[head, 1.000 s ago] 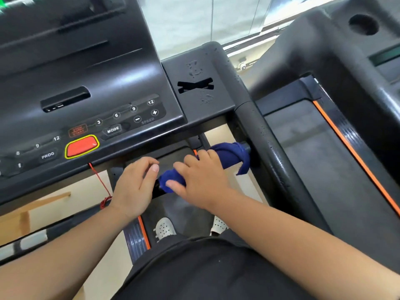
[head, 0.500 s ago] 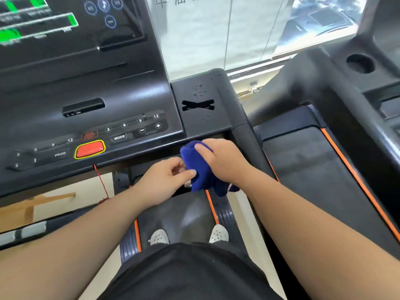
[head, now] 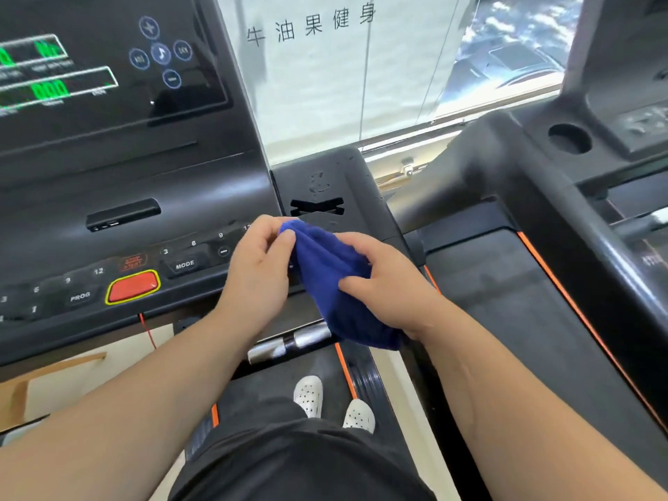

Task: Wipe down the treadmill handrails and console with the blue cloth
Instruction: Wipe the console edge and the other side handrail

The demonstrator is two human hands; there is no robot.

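Both forearms are reaching forward. The left hand [head: 258,273] is pinching the top edge of the blue cloth [head: 332,283] between thumb and forefinger, with its other fingers curling loosely underneath. The right hand [head: 390,283] is gripping the cloth from the other side, its thumb pressing across the front of the fabric and its fingers wrapping behind. The cloth is hanging bunched between the two hands, its lower end drooping below the right wrist. Just under the hands, a handrail [head: 289,343] with silver sleeves is showing.

The console [head: 126,182] is spreading out to the left of and beyond the left hand. Nearest that hand, a button is reading "MODE" [head: 184,265], with the numbers 3, 6 and 9 running above it. Further left, a red button [head: 133,285] is sitting in a yellow ring, and the orange label above it is too blurred to read. Beyond that is a button marked "PROG" [head: 80,296]. Up on the display, green digits are glowing "000" [head: 50,89] beside a music-note icon [head: 161,52]. Well beyond both hands, the window [head: 311,25] is carrying the characters 牛油果健身.
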